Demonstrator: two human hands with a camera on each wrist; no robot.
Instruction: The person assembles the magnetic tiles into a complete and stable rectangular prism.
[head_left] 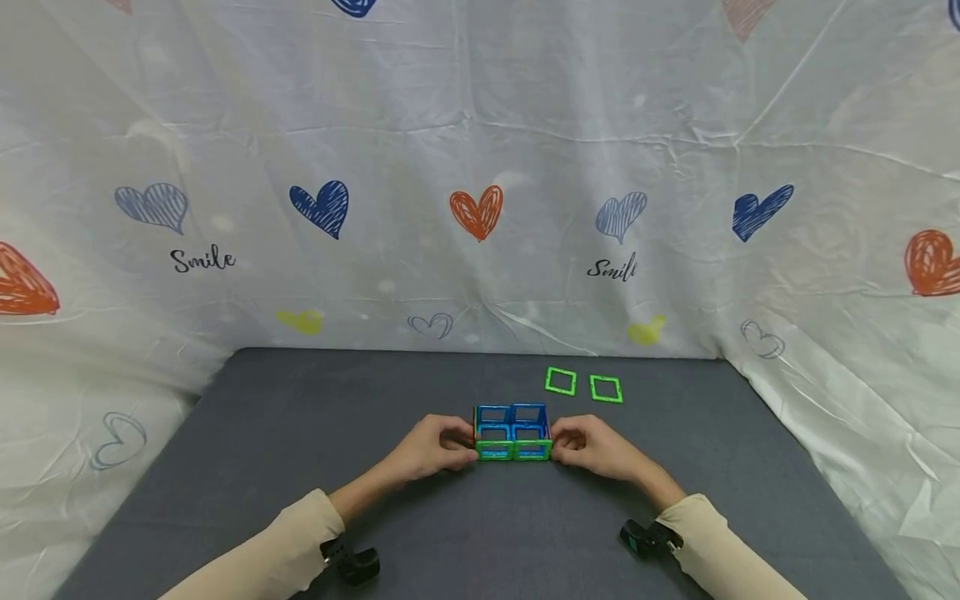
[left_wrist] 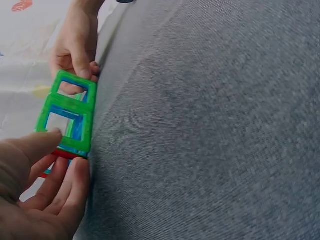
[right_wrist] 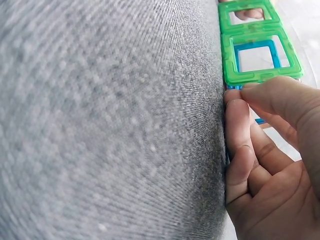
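Observation:
A low double box of magnetic tiles sits on the table in the head view, with blue tiles inside and behind and two green square frames along its near side. At its left end my left hand holds it; the left wrist view shows the thumb against a green tile and the fingers by a red edge. My right hand grips the opposite end, its thumb near the corner of the other green tile. The palm-side fingers partly hide both ends.
Two loose green square tiles, one left of the other, lie flat behind the box. The dark grey table backs onto a white curtain printed with hearts. Black wrist devices hang below both sleeves.

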